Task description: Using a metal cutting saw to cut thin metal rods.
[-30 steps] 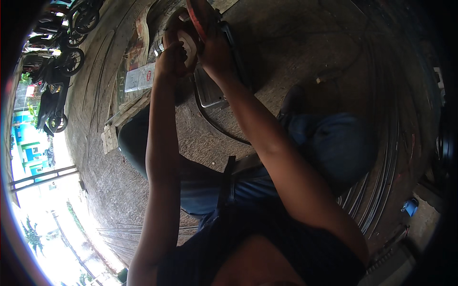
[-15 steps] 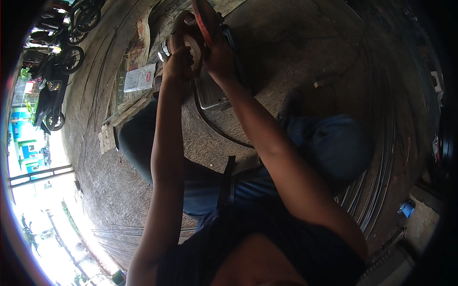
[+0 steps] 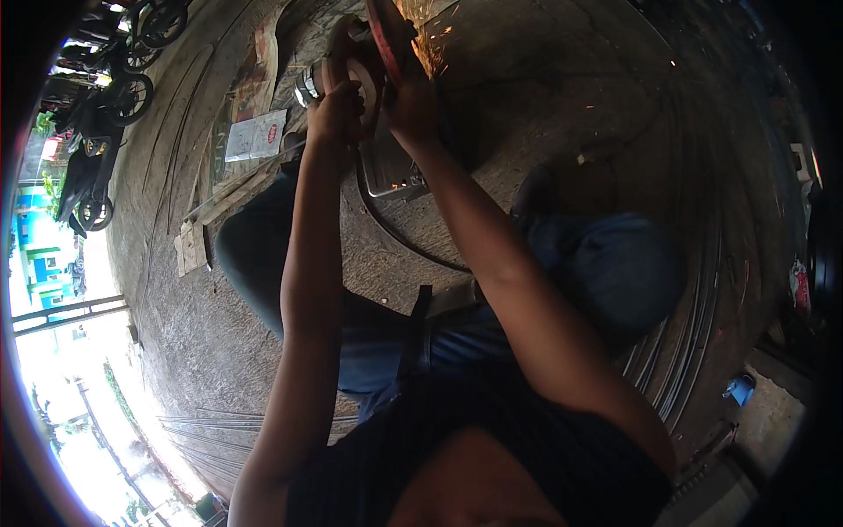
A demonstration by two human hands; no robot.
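Ahead of me stands a cut-off saw with a red blade guard (image 3: 386, 39) and a brownish-red loop handle (image 3: 372, 97). My left hand (image 3: 339, 107) is closed round the loop handle, next to a silver cylindrical part (image 3: 307, 88). My right hand (image 3: 413, 110) is closed just below the red guard, in shadow; what its fingers grip is hidden. Orange sparks (image 3: 428, 54) spray beyond the guard. Under both hands lies the saw's grey metal base (image 3: 386, 167), with a dark cable (image 3: 386, 224) curving from it toward me. The cutting point is hidden.
Left of the saw, a white printed packet (image 3: 255, 137) lies on flattened sheets. Thin metal rods (image 3: 680, 351) run along the floor at right, near a small blue object (image 3: 740, 389). Parked motorbikes (image 3: 95, 158) line the far left. My bent legs (image 3: 606, 272) flank the cable.
Sparks have appeared beyond the red guard, and a few glints show on the base. Both hands and the saw's upper part have shifted slightly right in the picture.
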